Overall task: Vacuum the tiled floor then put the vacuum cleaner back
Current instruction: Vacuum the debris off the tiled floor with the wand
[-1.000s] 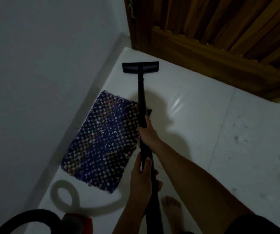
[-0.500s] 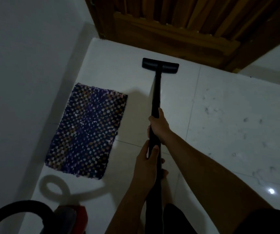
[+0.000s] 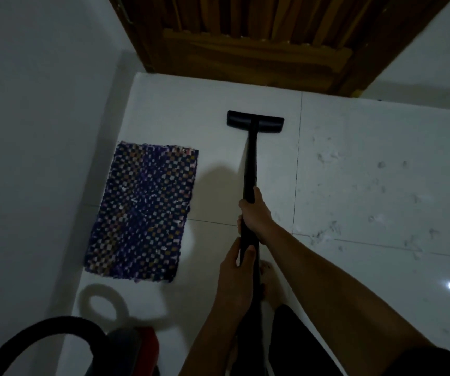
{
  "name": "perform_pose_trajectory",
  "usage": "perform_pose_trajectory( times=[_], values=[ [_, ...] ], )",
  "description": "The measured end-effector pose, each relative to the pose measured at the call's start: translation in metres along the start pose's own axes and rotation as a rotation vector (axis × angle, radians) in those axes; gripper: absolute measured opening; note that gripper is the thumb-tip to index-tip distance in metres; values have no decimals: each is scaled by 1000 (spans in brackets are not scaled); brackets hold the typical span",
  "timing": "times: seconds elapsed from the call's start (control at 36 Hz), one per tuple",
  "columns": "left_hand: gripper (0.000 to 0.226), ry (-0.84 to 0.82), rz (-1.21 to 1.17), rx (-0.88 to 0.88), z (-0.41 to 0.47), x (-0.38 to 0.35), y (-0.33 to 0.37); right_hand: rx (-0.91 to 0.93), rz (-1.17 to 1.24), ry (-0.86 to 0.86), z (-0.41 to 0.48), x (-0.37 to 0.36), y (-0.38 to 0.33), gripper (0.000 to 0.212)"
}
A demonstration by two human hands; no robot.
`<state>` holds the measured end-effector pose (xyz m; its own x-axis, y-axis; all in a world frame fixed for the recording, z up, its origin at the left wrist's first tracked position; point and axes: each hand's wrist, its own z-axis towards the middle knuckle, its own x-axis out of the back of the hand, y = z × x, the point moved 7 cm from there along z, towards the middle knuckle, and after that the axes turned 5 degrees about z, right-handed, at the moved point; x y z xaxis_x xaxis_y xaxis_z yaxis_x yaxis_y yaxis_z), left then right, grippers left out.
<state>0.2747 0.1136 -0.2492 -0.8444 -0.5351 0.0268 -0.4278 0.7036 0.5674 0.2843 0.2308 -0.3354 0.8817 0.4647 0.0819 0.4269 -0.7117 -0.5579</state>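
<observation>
- Head view: a long black vacuum wand (image 3: 250, 164) runs from the bottom centre up to a flat black floor nozzle (image 3: 255, 121), which rests on the glossy white tiled floor (image 3: 354, 137) just short of the brown slatted wooden door (image 3: 251, 42).
- The right hand (image 3: 256, 213) is wrapped closed around the wand, further from the door than the nozzle.
- The left hand (image 3: 236, 278) grips the same wand tight just behind the right hand, thumb laid along the tube.
- A rectangular woven mat of dark blue and purple checks (image 3: 145, 213) lies flat on the tiles, left of the wand and apart from it, far edge well short of the door.
- Grey dust smudges (image 3: 326, 234) dot the tiles right of the wand.
- The red vacuum body (image 3: 142, 346) with its looping black hose (image 3: 45, 327) sits at the lower left, furthest from the door.
- A bare foot (image 3: 268, 283) shows beside the wand, below the left hand.
</observation>
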Motion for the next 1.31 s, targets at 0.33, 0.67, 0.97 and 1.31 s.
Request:
perform_pose_trajectory(
  times=[0.33, 0.67, 0.97, 1.31],
  values=[
    [26, -60, -29, 21, -65, 14, -64, 8, 16, -4, -66, -2, 68, 64],
    [39, -34, 59, 13, -128, -15, -133, 9, 5, 3, -123, 39, 136, 62],
    [40, -25, 49, 56, -177, -19, -197, -37, 19, 24, -175, 52, 202, 64],
    [27, -107, 46, 30, -255, 22, -263, -74, 105, 18, -255, 23, 284, 67]
  ],
)
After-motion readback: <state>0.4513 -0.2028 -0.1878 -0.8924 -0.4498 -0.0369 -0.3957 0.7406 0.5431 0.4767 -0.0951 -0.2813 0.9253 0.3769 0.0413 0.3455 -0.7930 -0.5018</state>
